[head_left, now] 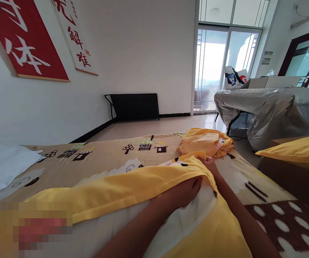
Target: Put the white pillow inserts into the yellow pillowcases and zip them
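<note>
White walls, tiled floor, bright glass doors.

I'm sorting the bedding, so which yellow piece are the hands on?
The yellow pillowcase across the foreground bed, with white pillow inside; both hands grip it. The crumpled yellow bundle and right-edge yellow pillow lie untouched.

The left hand has its fingertips tucked under the fold of the yellow pillowcase, so its grip cannot be judged; the right hand shows only knuckles at the cloth's edge — the fingers are hidden beneath it. Both forearms run off the bottom edge. The white pillow is mostly covered by the case. A pixelated patch at lower left blots out whatever lies there. The red banner is cut by the top and left edges, its characters incomplete. The second yellow pillow is cropped at the right — as is the covered sofa.
</note>
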{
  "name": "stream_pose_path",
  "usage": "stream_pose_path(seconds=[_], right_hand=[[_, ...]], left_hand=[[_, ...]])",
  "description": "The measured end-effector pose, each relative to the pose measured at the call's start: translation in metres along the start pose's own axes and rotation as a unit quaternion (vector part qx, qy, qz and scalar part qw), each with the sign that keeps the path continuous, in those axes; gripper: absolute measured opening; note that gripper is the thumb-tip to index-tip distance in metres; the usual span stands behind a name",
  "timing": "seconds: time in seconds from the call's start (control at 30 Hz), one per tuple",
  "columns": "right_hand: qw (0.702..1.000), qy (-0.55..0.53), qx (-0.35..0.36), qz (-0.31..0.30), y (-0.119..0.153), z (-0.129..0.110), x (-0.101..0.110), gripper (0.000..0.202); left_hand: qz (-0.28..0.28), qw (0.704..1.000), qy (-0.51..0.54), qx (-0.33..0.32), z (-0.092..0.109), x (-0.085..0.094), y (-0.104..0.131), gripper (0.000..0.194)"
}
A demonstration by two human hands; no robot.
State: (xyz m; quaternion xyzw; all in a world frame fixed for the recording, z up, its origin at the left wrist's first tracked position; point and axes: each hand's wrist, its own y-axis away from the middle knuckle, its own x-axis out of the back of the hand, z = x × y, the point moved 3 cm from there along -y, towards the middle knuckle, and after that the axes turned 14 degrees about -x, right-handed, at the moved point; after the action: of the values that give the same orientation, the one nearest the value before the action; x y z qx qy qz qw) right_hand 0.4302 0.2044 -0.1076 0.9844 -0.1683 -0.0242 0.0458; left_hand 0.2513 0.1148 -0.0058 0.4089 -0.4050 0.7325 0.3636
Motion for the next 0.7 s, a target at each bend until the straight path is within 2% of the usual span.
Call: stream_pose_path(seconds=[0.7], right_hand=[[1.000, -0.020, 0.008, -0.017, -0.0017, 0.0020, -0.0015, 0.042]], left_hand=[[-0.020, 1.000, -0.013, 0.009, 0.0032, 0.0029, -0.0008, 0.036]])
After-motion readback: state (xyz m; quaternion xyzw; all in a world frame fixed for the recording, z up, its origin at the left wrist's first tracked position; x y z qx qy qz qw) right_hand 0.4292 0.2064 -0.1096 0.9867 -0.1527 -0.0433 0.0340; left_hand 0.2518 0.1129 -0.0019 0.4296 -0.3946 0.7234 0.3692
